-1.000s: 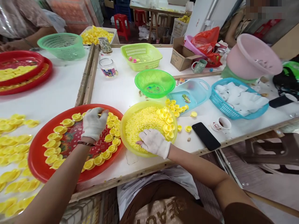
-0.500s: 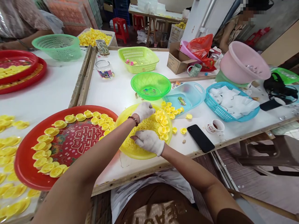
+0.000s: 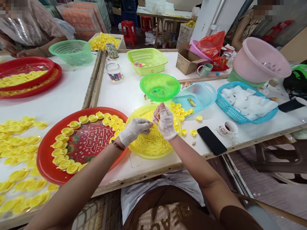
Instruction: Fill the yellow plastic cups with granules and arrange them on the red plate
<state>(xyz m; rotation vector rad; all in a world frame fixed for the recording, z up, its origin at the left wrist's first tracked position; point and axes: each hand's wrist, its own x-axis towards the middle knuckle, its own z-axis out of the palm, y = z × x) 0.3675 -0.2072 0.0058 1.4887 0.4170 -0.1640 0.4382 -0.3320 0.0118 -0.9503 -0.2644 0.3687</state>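
Note:
My left hand [image 3: 135, 130], in a white glove, is over the left part of a yellow basin [image 3: 131, 119]. Thumb and fingers are pinched together, with what looks like a small yellow plastic piece at their tips. Facing it, my right hand [image 3: 166, 124], gloved with bare fingertips, is raised over the basin with its fingers curled closed; what they hold is hidden. Small yellow pellets [image 3: 153, 143] fill the basin, and yellow plastic cups lie at its right side, partly behind my right hand. To the left, a red tray [image 3: 45, 153] carries a curved row of yellow cup-shaped pieces [image 3: 63, 138].
More yellow pieces [image 3: 21, 175] cover the table at left. Beyond the basin stand a green bowl [image 3: 160, 84] and a light blue scoop-shaped tray [image 3: 203, 94]. A phone [image 3: 212, 140], a teacup [image 3: 227, 128] and a blue basket [image 3: 249, 118] are at right. A co-worker [image 3: 28, 28] sits far left.
Both hands have risen out of the pellets. My left hand moved left and nearer to me; my right hand moved up and turned fingertips upward. The view shifted slightly.

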